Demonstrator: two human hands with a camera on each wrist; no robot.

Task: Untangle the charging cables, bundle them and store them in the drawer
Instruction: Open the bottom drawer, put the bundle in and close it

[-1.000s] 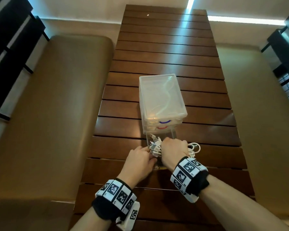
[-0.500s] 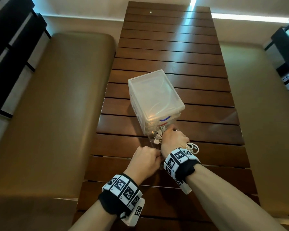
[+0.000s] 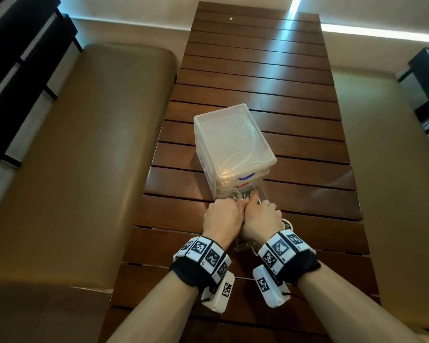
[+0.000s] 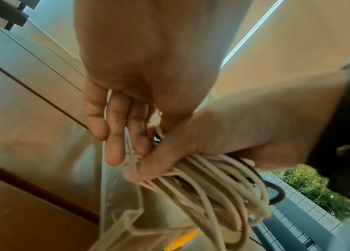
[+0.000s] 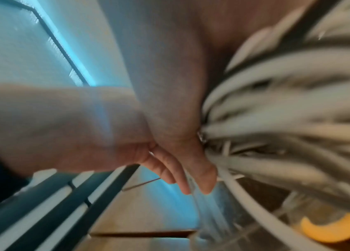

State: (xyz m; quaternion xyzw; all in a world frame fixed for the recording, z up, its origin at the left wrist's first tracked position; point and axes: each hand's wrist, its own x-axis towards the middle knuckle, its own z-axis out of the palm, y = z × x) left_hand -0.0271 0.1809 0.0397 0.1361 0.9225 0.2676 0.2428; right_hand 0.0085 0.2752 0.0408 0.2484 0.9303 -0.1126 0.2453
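A clear plastic drawer unit (image 3: 233, 144) stands turned at an angle on the slatted wooden table (image 3: 258, 70). Its bottom drawer (image 3: 242, 247) is pulled out toward me, under both hands. My right hand (image 3: 261, 219) grips the bundle of white charging cables (image 4: 212, 183) and holds it down inside the drawer. The cable plugs (image 3: 239, 195) stick out ahead of the knuckles. My left hand (image 3: 222, 219) sits tight against the right one. Its fingers (image 4: 113, 135) lie down the outside of the drawer's clear wall (image 4: 122, 195); its thumb is hidden.
Padded tan benches (image 3: 84, 169) run along both sides of the table. An orange handle mark (image 5: 332, 231) shows on the drawer's front. The upper drawers carry blue and red marks (image 3: 245, 178). Dark railings stand at the far left and right.
Both hands have moved forward to the unit's front and closed together. The cable bundle has gone lower into the drawer. The drawer unit has turned further at an angle.
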